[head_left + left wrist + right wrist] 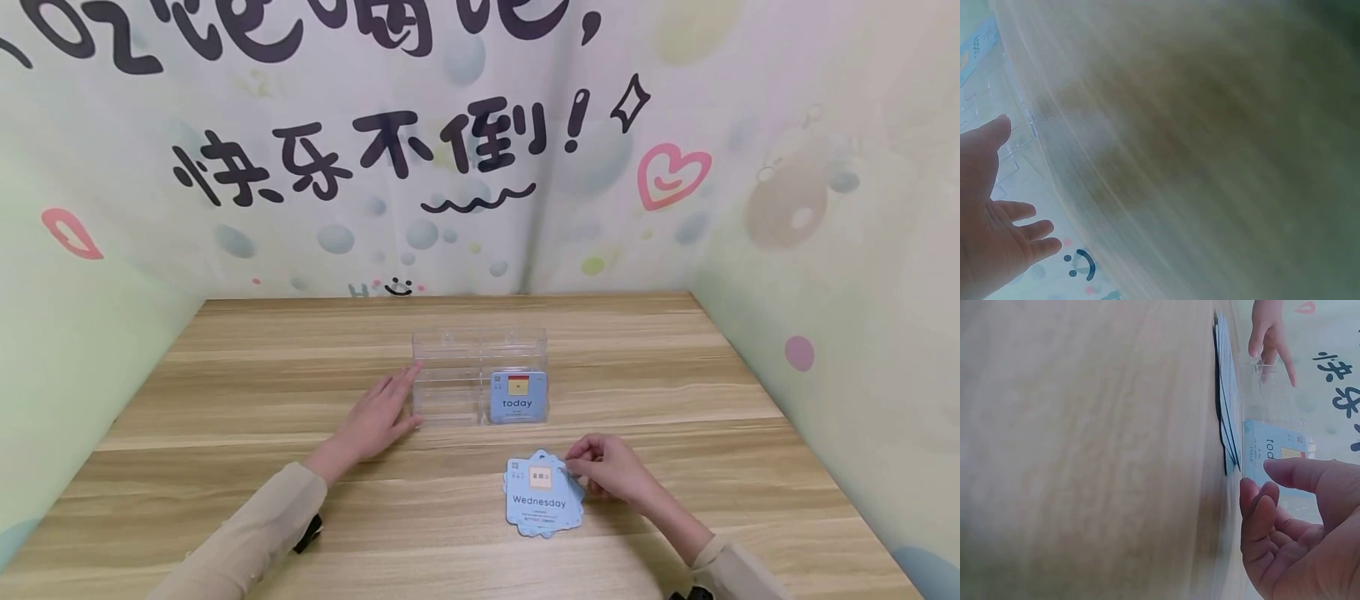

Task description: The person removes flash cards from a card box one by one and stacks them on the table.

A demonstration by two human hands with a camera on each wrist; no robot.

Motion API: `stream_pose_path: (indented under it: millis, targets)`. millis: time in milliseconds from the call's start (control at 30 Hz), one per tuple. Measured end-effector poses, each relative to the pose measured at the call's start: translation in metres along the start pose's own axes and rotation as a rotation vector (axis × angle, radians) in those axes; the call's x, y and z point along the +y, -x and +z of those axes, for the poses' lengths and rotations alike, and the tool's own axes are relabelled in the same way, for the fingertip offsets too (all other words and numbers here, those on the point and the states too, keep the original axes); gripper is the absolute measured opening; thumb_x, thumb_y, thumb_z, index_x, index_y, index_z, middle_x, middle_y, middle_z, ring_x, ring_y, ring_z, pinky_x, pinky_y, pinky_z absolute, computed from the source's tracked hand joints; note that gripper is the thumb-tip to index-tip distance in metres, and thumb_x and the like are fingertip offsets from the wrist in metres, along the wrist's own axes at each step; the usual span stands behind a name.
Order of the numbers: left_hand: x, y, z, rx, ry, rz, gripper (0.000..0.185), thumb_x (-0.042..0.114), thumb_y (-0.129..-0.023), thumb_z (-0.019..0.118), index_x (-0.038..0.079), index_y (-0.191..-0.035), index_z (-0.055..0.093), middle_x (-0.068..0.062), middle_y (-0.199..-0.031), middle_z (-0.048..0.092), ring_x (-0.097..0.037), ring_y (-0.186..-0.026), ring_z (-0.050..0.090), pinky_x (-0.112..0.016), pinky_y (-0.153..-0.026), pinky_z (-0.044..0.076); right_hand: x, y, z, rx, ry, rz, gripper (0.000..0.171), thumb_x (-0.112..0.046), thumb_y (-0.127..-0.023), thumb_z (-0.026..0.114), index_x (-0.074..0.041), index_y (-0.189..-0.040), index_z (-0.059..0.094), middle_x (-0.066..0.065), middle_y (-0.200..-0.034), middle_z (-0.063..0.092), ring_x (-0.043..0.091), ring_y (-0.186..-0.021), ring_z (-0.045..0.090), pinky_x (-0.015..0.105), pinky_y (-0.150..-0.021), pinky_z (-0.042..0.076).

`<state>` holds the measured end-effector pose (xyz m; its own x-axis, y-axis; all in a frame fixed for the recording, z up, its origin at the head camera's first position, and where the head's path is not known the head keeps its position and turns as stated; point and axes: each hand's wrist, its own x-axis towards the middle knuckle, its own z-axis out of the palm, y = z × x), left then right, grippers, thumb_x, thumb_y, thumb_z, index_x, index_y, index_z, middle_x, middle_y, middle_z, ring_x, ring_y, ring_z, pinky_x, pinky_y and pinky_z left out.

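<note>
So you've got one card done: the "today" card (517, 397) sits upright in the right half of the clear acrylic organizer (480, 377). Your left hand (378, 418) rests flat-fingered against its 9 o'clock side. Your right hand (609, 468) pinches the stack's top "Wednesday" card (543, 493), at the organizer's 5 o'clock. Looks like most cards remain.

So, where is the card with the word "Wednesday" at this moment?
In the head view, the Wednesday card lies on top of a small stack on the wooden table, near the front right, just in front of the clear organizer, with the right hand at its edge.
</note>
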<state>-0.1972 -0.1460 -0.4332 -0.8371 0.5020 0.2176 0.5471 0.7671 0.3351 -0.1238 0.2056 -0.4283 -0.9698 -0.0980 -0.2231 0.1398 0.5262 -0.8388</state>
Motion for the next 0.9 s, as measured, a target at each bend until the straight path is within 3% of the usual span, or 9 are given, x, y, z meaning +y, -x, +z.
stream_pose_path:
  millis: [400,900]
  targets:
    - [0.000,-0.001,0.000,0.000,-0.006,0.003,0.081,0.032,-0.087,0.060,0.012,-0.147,0.009,-0.021,-0.139,0.037,-0.039,-0.125,0.034,-0.052,-0.102,0.029,-0.004,-0.002,-0.007,-0.002,0.100,-0.124,0.018,-0.010,-0.079,0.067,0.002,-0.091,0.061,0.004,-0.070,0.057,0.014,-0.052,0.050,0.023,-0.041,0.042]
    - [-0.001,-0.001,0.001,0.001,-0.004,0.000,0.081,0.033,-0.088,0.059,0.012,-0.147,0.008,-0.022,-0.138,0.037,-0.040,-0.125,0.034,-0.053,-0.102,0.028,-0.011,-0.008,-0.011,0.005,0.189,-0.193,0.017,-0.009,-0.077,0.067,0.001,-0.089,0.062,0.001,-0.070,0.057,0.013,-0.061,0.050,0.021,-0.049,0.043]
